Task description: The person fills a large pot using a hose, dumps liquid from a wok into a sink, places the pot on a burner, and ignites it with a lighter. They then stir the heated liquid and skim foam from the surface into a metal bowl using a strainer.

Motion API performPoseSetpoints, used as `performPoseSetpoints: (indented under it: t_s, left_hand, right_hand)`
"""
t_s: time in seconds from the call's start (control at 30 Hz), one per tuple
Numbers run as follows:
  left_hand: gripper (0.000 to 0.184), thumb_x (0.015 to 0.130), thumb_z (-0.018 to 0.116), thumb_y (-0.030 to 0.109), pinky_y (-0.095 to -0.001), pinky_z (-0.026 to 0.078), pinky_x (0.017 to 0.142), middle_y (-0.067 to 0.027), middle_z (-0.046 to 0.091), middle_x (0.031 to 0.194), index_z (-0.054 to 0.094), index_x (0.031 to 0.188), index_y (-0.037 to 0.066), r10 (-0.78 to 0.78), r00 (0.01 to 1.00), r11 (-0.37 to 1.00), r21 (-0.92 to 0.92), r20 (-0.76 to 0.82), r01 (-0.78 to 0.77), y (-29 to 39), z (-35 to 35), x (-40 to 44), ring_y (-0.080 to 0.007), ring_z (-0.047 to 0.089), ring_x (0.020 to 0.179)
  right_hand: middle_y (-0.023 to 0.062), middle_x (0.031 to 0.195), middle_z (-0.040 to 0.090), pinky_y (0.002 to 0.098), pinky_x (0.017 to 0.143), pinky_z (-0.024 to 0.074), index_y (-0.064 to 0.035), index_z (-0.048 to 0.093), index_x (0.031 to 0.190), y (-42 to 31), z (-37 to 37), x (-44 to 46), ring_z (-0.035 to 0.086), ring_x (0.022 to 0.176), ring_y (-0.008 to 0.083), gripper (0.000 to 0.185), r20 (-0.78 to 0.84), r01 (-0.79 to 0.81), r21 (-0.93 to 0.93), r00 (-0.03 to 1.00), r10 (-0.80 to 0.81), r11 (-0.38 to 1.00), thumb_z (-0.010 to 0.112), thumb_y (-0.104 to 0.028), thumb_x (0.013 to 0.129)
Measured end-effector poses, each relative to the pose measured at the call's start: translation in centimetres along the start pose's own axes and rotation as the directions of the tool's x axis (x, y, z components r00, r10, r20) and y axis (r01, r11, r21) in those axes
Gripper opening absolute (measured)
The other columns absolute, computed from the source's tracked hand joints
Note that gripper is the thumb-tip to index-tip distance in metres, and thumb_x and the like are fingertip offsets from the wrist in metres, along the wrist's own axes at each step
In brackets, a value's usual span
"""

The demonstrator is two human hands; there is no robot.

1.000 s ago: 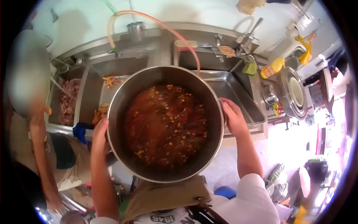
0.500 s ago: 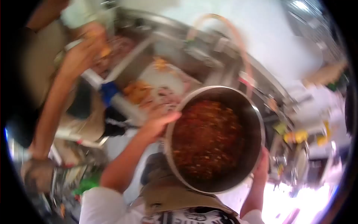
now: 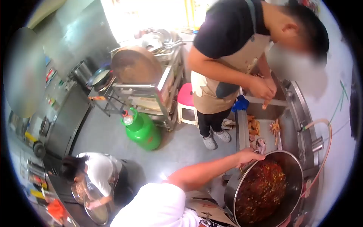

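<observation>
A large steel pot (image 3: 231, 196) is held tilted towards me, at the lower right of the head view. Inside it lies a dark red, chunky sauce (image 3: 261, 193) with yellowish bits. My left hand (image 3: 249, 157) is closed on the pot's far-left side, by its handle, thumb at the rim. Only a sliver of my right hand (image 3: 286, 221) shows against the pot's near side, at the bottom edge; its fingers are mostly hidden. Just beyond the pot is a steel sink (image 3: 242, 132) with orange-brown pieces (image 3: 252, 126) and pale meat-like pieces (image 3: 261, 144) in it.
A co-worker in an apron (image 3: 223, 94) leans over the sink, hands together. Another person (image 3: 100, 172) crouches at the lower left over a bowl (image 3: 97, 212). A green gas cylinder (image 3: 141, 130), a pink-topped stool (image 3: 186, 94) and a steel rack (image 3: 159, 90) stand on the floor.
My view has swung left, bringing the floor, rack and crouching person into sight. The pot now appears lower and farther right, still held. The picture is sharper.
</observation>
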State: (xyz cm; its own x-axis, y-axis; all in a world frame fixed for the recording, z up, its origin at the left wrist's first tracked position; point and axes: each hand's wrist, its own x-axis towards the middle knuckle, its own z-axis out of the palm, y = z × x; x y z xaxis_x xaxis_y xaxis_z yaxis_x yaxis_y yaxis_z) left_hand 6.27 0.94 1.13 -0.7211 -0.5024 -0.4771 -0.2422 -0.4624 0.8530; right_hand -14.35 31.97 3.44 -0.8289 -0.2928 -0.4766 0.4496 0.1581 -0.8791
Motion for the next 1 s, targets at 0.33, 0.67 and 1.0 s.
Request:
performPoseSetpoints:
  t_s: [0.33, 0.67, 1.0]
  left_hand:
    - [0.049, 0.072, 0.071, 0.047, -0.0288, 0.018, 0.041, 0.0043, 0.04, 0.053, 0.065, 0.091, 0.002, 0.012, 0.985, 0.991, -0.126, -0.172, -0.034, -2.3, 0.7, -6.5, -0.0076, 0.027, 0.042]
    - [0.038, 0.084, 0.06, 0.033, -0.0277, 0.049, 0.05, -0.0099, 0.065, 0.089, 0.057, 0.109, 0.005, -0.061, 0.986, 0.943, -0.332, -0.154, 0.007, -4.8, -0.9, -8.7, -0.0175, 0.062, 0.067]
    - [0.037, 0.085, 0.06, 0.031, -0.0265, 0.05, 0.056, -0.0105, 0.064, 0.09, 0.056, 0.107, 0.002, -0.049, 0.986, 0.929, -0.37, -0.159, -0.013, -4.3, -0.7, -9.3, -0.0176, 0.062, 0.073]
  right_hand:
    - [0.0061, 0.105, 0.061, 0.0332, 0.084, 0.0446, -0.0063, 0.058, 0.113, -1.4, -2.8, 3.1, 0.056, 0.098, 0.0208, 0.044, 0.078, 0.013, -0.032, 0.997, -0.011, 0.999, 0.058, -0.038, 0.083]
    - [0.0068, 0.096, 0.064, 0.0294, 0.069, 0.051, -0.0008, 0.06, 0.107, 1.3, -3.2, 5.0, 0.062, 0.077, 0.0162, 0.036, 0.229, 0.081, 0.082, 0.968, -0.098, 0.993, 0.062, -0.029, 0.084]
    - [0.0053, 0.088, 0.058, 0.0293, 0.065, 0.0474, 0.0004, 0.053, 0.109, 0.0, -3.1, 4.4, 0.057, 0.077, 0.0144, 0.036, 0.303, 0.015, 0.007, 0.953, -0.017, 1.0, 0.064, -0.021, 0.082]
